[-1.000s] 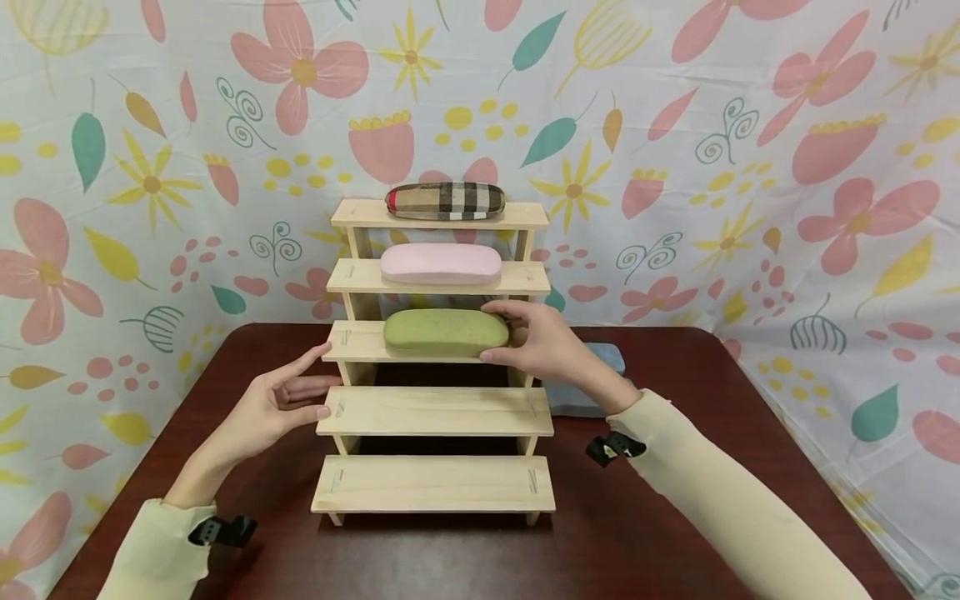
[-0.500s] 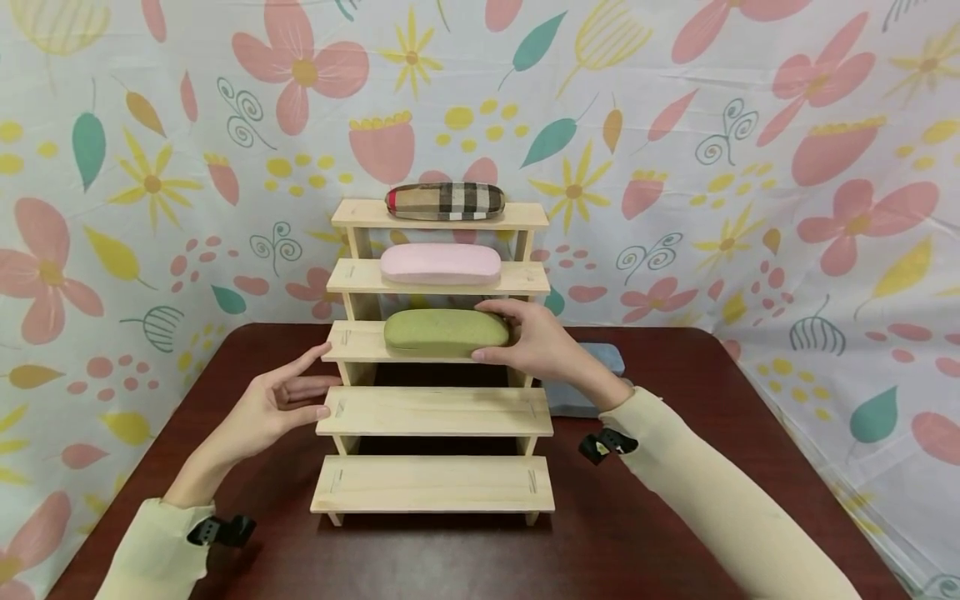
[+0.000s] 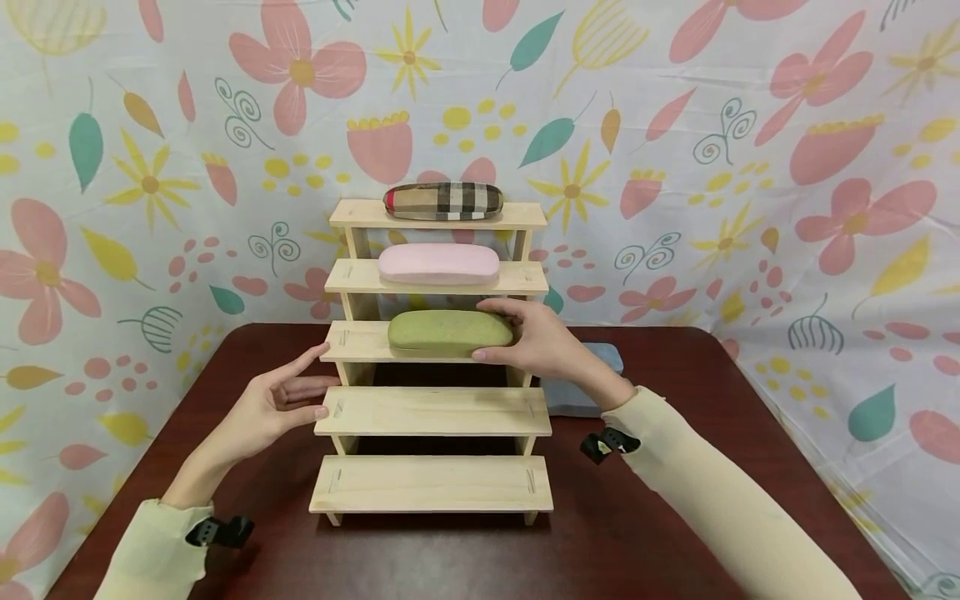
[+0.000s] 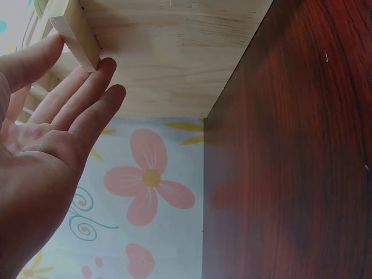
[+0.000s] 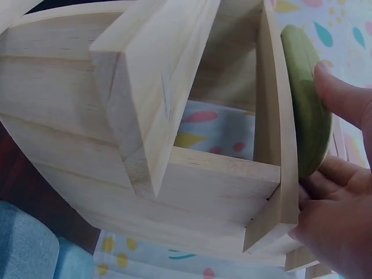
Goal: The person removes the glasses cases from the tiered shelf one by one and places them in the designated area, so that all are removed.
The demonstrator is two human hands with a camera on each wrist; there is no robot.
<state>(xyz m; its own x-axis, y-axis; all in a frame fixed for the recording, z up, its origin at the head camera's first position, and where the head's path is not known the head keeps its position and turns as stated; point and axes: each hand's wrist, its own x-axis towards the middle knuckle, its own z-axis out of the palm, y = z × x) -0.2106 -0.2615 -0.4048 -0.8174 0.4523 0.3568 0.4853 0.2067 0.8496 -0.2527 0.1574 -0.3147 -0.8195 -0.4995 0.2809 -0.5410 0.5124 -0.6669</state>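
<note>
Since half a second ago, the green case has slid slightly to the right along the third shelf of the rack. It rests at the middle of the head view, its right end pinched by the right hand, thumb at the front and curled fingers behind. At the left of the frame, the left hand has its fingers extended, tips touching the rack's left edge.

Only the left wrist view shows the broad side panel at the top, with the grain of the desk close up at right. From the right wrist, two blue things with rounded corners show at lower left; in the head view the right forearm partly covers them.

Pale, grained wood makes up the rack, with dark marks near the shelf ends. Long and rounded, the green case looks matt; the pink case above it is smooth, and the checked case on top is tan, black, white and red. Flowered cloth, lightly creased, fills the background.

Right fingertips are hidden behind the green case, and both sleeves run out of the bottom of the head view.
</note>
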